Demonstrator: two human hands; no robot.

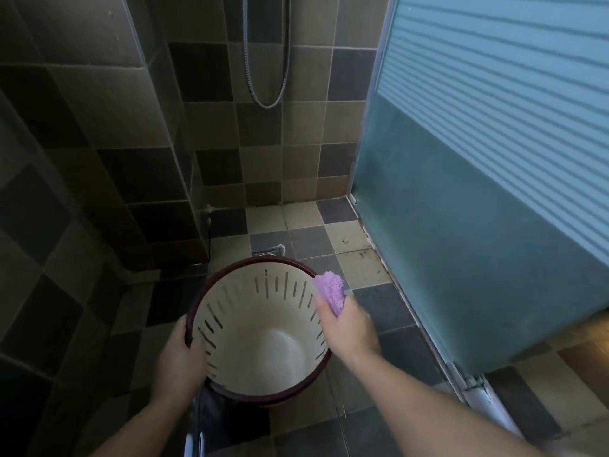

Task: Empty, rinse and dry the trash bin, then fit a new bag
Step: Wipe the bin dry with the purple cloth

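You are holding the trash bin (260, 328) in front of you above the tiled floor (329, 239), its mouth tipped up toward you so the cream, slotted inside and bare bottom show; no bag is in it. Your left hand (179, 361) grips the dark red rim on the near left side, fingers curled over the edge with the thumb inside. Your right hand (346, 324) is closed around a purple cloth (331, 290), pinching it against the upper right part of the rim; the hand is blurred, so the exact finger positions are hard to make out. A shower hose (267, 61) hangs on the tiled wall ahead, and a frosted glass door (478, 159) stands at your right.
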